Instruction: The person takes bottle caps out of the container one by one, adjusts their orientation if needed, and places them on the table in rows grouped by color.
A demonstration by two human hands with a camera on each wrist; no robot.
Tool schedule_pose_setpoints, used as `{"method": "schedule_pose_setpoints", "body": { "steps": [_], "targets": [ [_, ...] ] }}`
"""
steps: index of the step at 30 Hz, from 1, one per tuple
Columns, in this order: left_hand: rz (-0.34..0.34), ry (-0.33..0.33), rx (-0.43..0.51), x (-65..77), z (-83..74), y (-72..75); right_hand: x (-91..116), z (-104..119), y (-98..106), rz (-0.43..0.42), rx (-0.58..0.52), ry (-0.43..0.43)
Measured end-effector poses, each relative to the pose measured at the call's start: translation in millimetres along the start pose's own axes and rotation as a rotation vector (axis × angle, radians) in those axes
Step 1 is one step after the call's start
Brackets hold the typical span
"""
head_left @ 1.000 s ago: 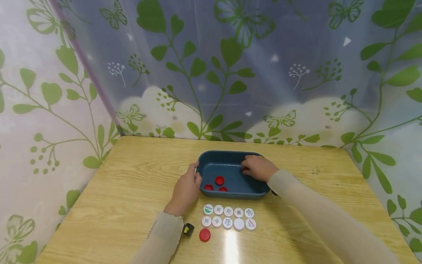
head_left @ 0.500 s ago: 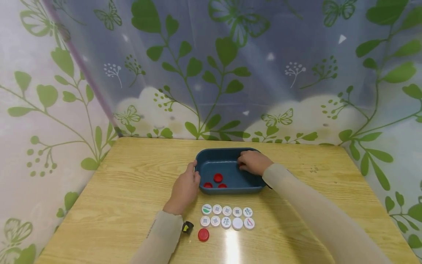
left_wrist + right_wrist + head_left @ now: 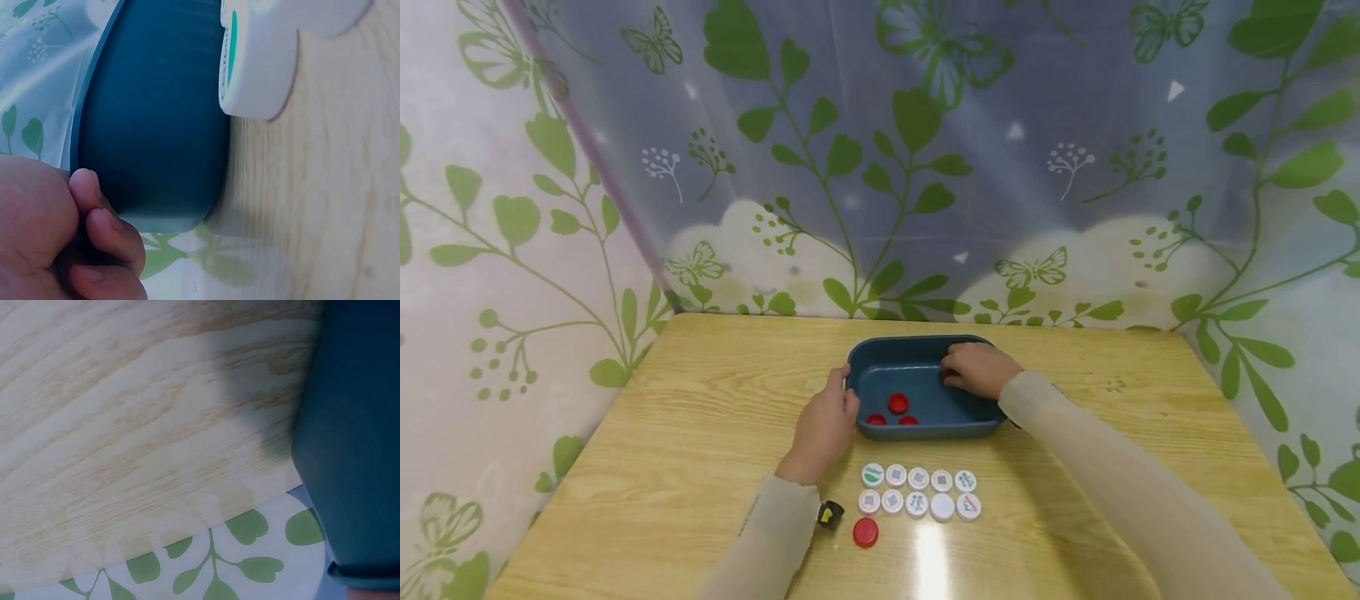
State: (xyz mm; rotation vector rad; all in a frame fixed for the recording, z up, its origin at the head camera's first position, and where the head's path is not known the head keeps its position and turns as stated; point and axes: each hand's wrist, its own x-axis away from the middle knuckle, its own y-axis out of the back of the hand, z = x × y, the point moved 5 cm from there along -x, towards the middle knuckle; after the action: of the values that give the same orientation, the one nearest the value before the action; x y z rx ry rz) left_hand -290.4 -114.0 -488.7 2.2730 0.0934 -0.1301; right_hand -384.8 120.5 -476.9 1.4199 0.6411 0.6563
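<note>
A dark blue rectangular tray [image 3: 925, 432] stands on the table with red bottle caps [image 3: 898, 403] inside, toward its left front. My left hand [image 3: 822, 425] grips the tray's left rim; in the left wrist view its curled fingers [image 3: 112, 237] are at that rim. My right hand [image 3: 979, 369] reaches over the right side into the tray, its fingers bent downward. What lies under those fingertips is hidden. In front of the tray, white bottle caps [image 3: 918, 477] lie in two rows. A single red bottle cap [image 3: 865, 532] sits below the left end of the rows.
The light wooden table [image 3: 730, 367] extends around the tray. Behind it and at both sides hangs a leaf-patterned curtain [image 3: 820, 208]. A small black device with a yellow mark [image 3: 831, 515] is at my left wrist. The right wrist view shows the tray's outer wall [image 3: 356, 444].
A second ago a bit of red showed at my right fingertips; now none is clearly visible there. The tray appears slightly farther back. My left hand keeps its grip on the rim.
</note>
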Motion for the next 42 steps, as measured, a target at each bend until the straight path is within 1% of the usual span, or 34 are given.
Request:
{"method": "schedule_pose_setpoints", "body": {
  "steps": [4,8,12,15,17,25,30,35,42],
  "targets": [
    [-0.001,0.018,0.012,-0.3,0.4,0.3,-1.5,0.2,-0.4,0.011,0.034,-0.011],
    [0.002,0.027,0.015,-0.5,1.9,-0.9,-2.5,-3.1,-5.1,0.027,0.054,-0.009],
    [0.0,0.014,0.022,-0.3,0.8,0.0,-2.0,-10.5,-7.6,0.051,0.007,-0.034],
    [-0.009,0.004,0.029,0.1,0.0,1.3,-1.7,-13.8,-8.2,0.062,-0.021,-0.035],
    [-0.012,0.001,0.031,0.3,0.4,1.6,-1.4,-14.2,-8.8,0.066,-0.021,-0.029],
    [-0.019,-0.014,0.041,1.2,1.3,0.8,1.9,-9.0,-4.2,0.039,-0.003,-0.027],
    [-0.023,-0.019,0.043,1.0,0.1,1.7,2.2,-7.0,-0.8,0.047,-0.006,-0.032],
    [-0.006,0.003,0.054,0.9,-0.4,1.4,3.0,-5.9,0.6,0.035,-0.003,-0.027],
    [-0.015,0.009,0.042,1.5,1.0,0.5,3.7,-5.0,-1.0,0.016,0.003,-0.024]
  ]
}}
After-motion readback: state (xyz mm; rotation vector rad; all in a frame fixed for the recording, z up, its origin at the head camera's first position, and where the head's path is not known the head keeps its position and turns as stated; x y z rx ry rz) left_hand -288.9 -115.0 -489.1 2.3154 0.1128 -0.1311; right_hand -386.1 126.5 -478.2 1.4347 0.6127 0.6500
